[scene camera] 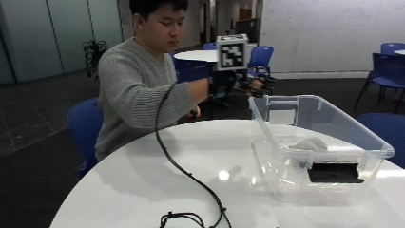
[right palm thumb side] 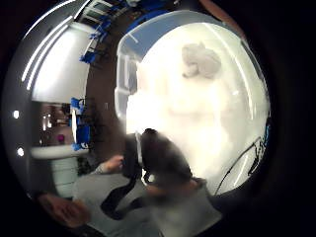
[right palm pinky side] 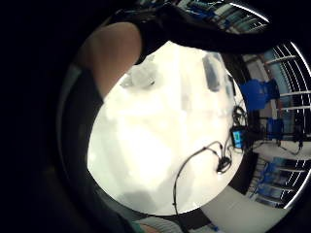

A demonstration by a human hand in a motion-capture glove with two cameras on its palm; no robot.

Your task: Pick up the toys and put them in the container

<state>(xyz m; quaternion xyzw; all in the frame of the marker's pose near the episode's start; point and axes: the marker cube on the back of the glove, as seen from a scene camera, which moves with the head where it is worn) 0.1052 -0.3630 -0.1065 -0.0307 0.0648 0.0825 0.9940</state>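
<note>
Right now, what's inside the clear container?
One grey soft toy lies on the floor of the clear container. The black label on the front wall hides a small patch behind it.

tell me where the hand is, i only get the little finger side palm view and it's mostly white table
observer: The outside view shows the hand raised in the air, above the container's corner nearest the person.

operator: ok, is that pale blob i see a toy, and is it in the container or on the table

observer: It is a pale toy and it lies inside the container, on its floor.
</note>
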